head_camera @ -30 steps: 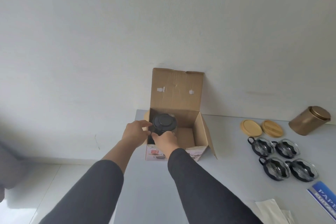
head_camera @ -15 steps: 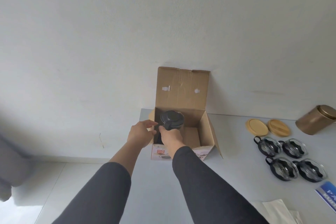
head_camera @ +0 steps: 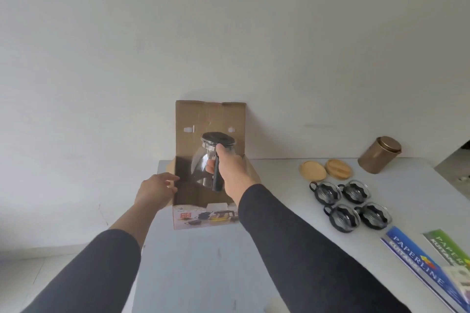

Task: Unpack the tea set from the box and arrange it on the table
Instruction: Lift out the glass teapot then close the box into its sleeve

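An open cardboard box (head_camera: pixel 203 217) stands at the table's far left edge, its lid flap up against the wall. My right hand (head_camera: pixel 232 173) grips the black handle of a glass teapot (head_camera: pixel 203 162) with a black lid, held above the box opening. My left hand (head_camera: pixel 155 192) rests against the box's left wall, fingers on its rim. Several glass cups in black holders (head_camera: pixel 348 204) sit grouped on the table to the right. Two round wooden coasters (head_camera: pixel 325 170) lie behind them.
A bronze tin canister (head_camera: pixel 379 155) lies tilted at the back right near the wall. Blue and green paper packs (head_camera: pixel 417 262) lie at the front right corner. The grey table (head_camera: pixel 203 267) ends at its left edge beside the box; floor lies below.
My right hand has lifted the teapot up out of the box by its handle. My left hand has let go of the pot and moved to the box's left wall.
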A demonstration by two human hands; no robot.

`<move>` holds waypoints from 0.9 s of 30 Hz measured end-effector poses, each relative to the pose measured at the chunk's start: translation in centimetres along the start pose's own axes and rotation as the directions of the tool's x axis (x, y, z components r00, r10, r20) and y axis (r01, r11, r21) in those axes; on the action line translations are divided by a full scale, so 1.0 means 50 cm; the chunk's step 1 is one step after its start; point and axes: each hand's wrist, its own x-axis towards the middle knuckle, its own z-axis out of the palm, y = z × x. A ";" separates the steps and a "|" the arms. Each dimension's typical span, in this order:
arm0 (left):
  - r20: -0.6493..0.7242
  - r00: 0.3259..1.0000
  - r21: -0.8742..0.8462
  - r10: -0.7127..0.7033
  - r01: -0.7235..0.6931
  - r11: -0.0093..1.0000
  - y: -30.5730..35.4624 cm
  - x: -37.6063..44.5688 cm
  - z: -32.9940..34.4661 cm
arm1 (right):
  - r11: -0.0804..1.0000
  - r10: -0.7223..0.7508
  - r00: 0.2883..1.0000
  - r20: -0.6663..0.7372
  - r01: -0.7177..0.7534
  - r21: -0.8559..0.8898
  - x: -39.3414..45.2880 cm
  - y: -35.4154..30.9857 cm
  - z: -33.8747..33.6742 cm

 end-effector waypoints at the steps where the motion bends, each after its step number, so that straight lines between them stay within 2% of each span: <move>1: -0.007 1.000 0.031 -0.009 0.009 0.999 0.009 -0.003 0.000 | 1.000 -0.026 1.000 0.001 0.026 0.008 -0.005 -0.017 -0.019; 4: -0.108 0.994 0.165 -0.002 0.020 0.986 0.044 -0.019 0.014 | 0.996 -0.079 0.992 -0.096 0.082 0.029 -0.018 -0.059 -0.083; 7: -0.230 0.969 0.169 0.091 -0.052 0.984 0.093 -0.050 0.050 | 0.993 -0.111 0.956 -0.271 0.120 0.017 -0.020 -0.077 -0.140; 10: -0.217 0.961 0.156 0.173 -0.140 0.978 0.156 -0.078 0.103 | 0.984 -0.178 0.914 -0.365 0.159 -0.082 -0.024 -0.083 -0.201; 14: -0.136 0.974 0.118 0.180 -0.165 0.979 0.232 -0.103 0.185 | 0.982 -0.186 0.899 -0.396 0.161 -0.095 -0.027 -0.080 -0.285; 17: -0.129 0.982 0.143 0.137 -0.119 0.983 0.278 -0.123 0.252 | 0.978 -0.209 0.894 -0.397 0.181 -0.106 -0.007 -0.066 -0.354; 22: -0.091 0.996 0.345 0.013 0.019 0.938 0.310 -0.137 0.348 | 0.966 -0.252 0.864 -0.435 0.197 -0.167 0.054 -0.022 -0.460; 24: -0.111 0.994 0.439 -0.009 0.057 0.897 0.309 -0.137 0.369 | 0.971 -0.235 0.864 -0.446 0.191 -0.142 0.076 0.002 -0.495; 27: -0.164 0.986 0.508 -0.024 0.105 0.855 0.313 -0.139 0.381 | 0.967 -0.226 0.874 -0.429 0.149 -0.207 0.098 0.046 -0.534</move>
